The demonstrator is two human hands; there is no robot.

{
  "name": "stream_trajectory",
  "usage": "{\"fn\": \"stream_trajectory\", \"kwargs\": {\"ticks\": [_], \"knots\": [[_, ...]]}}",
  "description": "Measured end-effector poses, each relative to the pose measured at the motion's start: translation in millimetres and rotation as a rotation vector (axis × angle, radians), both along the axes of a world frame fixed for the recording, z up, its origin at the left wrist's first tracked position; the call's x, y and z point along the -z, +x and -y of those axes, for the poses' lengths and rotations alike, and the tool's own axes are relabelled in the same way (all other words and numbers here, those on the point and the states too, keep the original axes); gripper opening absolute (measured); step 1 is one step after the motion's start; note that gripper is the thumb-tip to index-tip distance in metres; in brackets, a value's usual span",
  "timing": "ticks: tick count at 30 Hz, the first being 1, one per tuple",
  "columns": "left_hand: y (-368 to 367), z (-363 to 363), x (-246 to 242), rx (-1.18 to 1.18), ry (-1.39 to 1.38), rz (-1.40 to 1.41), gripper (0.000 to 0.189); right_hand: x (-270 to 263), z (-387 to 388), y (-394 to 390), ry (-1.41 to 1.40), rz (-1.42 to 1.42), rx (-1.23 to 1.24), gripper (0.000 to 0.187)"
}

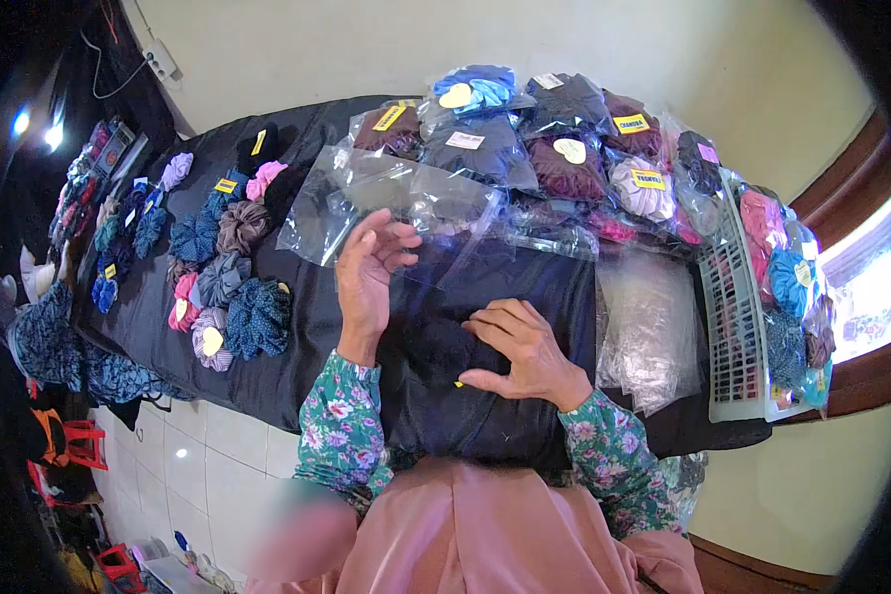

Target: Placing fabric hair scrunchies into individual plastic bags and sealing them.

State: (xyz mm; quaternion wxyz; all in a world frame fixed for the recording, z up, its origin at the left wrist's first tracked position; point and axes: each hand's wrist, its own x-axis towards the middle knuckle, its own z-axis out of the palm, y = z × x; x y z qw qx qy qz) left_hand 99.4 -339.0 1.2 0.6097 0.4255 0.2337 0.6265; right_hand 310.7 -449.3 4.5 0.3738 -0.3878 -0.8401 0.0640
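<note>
My left hand is raised with its fingers curled and apart, in front of a clear plastic bag; nothing shows in it. My right hand is low over the black cloth, its thumb and fingers spread around a dark patch. A small yellow piece shows by the right thumb tip. Whether a black item lies under that hand cannot be told against the cloth. Left of my hands lie loose fabric scrunchies, among them a dotted teal one, a grey one and a striped one.
Bagged scrunchies are piled at the back by the wall. A stack of clear plastic bags lies to the right, beside a white plastic basket with more scrunchies. Further scrunchies lie on the left part of the table.
</note>
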Motion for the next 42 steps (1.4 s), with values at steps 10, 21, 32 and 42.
{"fn": "stream_trajectory", "kwargs": {"ticks": [10,21,32,42], "knots": [[-10.6,-3.1,5.0,-0.020,0.055,0.065,0.039,19.7,-9.4,14.4,-0.498,-0.627,0.310,0.039],[-21.7,-9.0,4.2,-0.026,0.068,0.178,0.038,5.5,-12.4,23.8,-0.149,-0.538,0.563,0.027],[-28.4,-11.3,14.3,0.090,-0.089,0.399,0.031,0.6,-4.0,7.3,0.100,-0.012,0.283,0.029],[-20.0,-7.3,7.0,0.532,-0.166,0.453,0.019,8.3,-10.3,16.3,0.235,-0.174,0.354,0.022]]}}
